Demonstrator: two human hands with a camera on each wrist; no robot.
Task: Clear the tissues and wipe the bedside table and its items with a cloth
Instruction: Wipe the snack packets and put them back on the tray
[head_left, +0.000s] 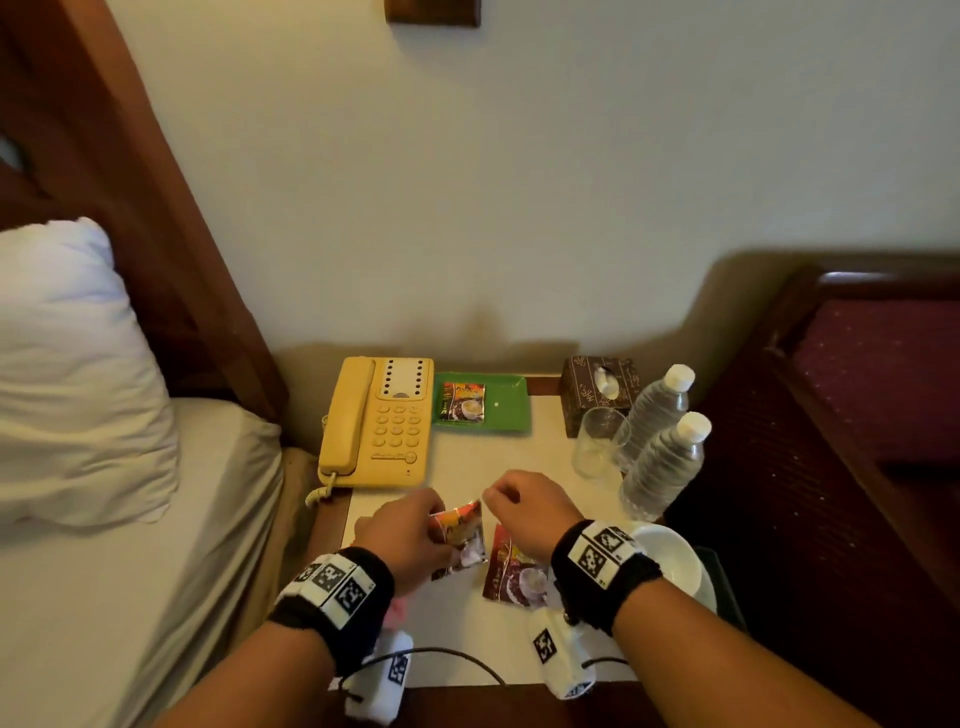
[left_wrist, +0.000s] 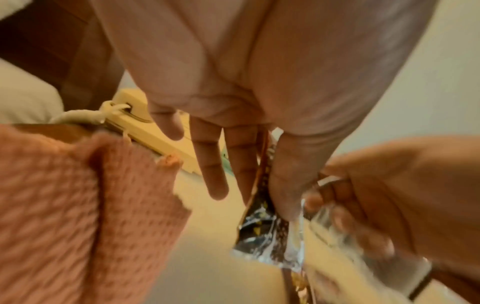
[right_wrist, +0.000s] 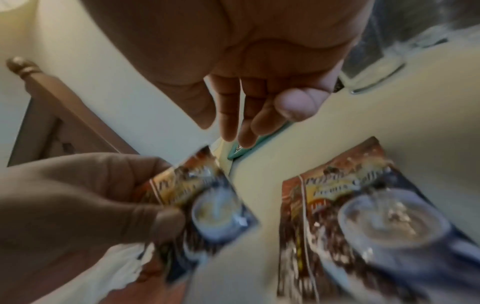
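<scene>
bedside worktop (head_left: 467, 467), pale top, between a bed (head_left: 130, 571) with a white pillow (head_left: 67, 364) and a dark chair (head_left: 857, 389). left hand (head_left: 410, 535): thumb and fingers pinch a coffee sachet (head_left: 462, 535), lifted off the surface. right hand (head_left: 530, 509): held just beside that sachet, fingers loosely curled, gripping nothing. second coffee sachet (head_left: 514, 571): flat on the worktop under the right wrist. pink waffle cloth (left_wrist: 64, 216): at the near left edge, below the left wrist. at the back, left to right: yellow telephone (head_left: 379, 421); green tray (head_left: 504, 410) holding a third sachet (head_left: 462, 402); brown tissue box (head_left: 597, 395) with a white tissue showing in its opening. in front of the box: an empty glass (head_left: 600, 441), two water bottles (head_left: 660, 441) side by side. near right corner: white cup (head_left: 670, 556).
</scene>
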